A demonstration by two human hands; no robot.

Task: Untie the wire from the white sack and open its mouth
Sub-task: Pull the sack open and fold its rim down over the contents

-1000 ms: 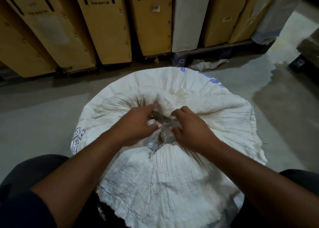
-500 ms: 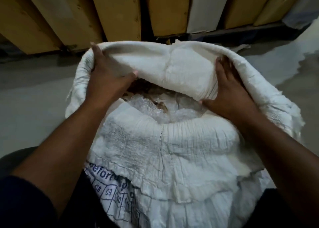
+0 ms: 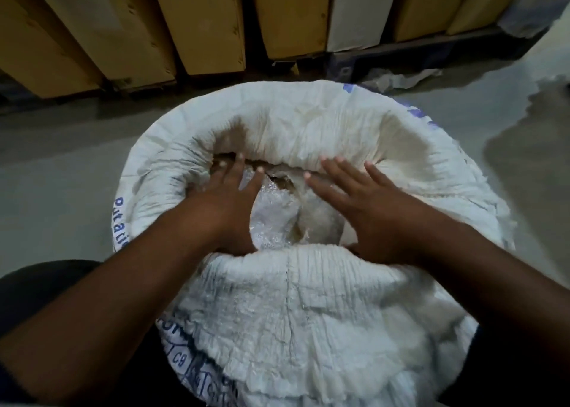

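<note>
The white woven sack (image 3: 308, 308) stands between my knees with its mouth spread wide. Inside the mouth shows a crinkled clear plastic liner (image 3: 274, 212). My left hand (image 3: 225, 203) reaches into the left side of the mouth, fingers spread, resting on the liner and inner cloth. On the right, my right hand (image 3: 364, 200) lies flat with fingers apart over the liner, just under the far flap of the sack. Neither hand holds anything. No wire is visible.
Tall cardboard cartons (image 3: 200, 21) lean on a dark pallet (image 3: 401, 52) just behind the sack. A crumpled scrap of paper (image 3: 401, 80) lies on the grey concrete floor (image 3: 55, 175) at the back right. A darker patch marks the floor at the right.
One second ago both hands worked at the gathered neck. Then they pulled the rim apart. Now the mouth is open and both hands have let go of the rim and lie flat inside.
</note>
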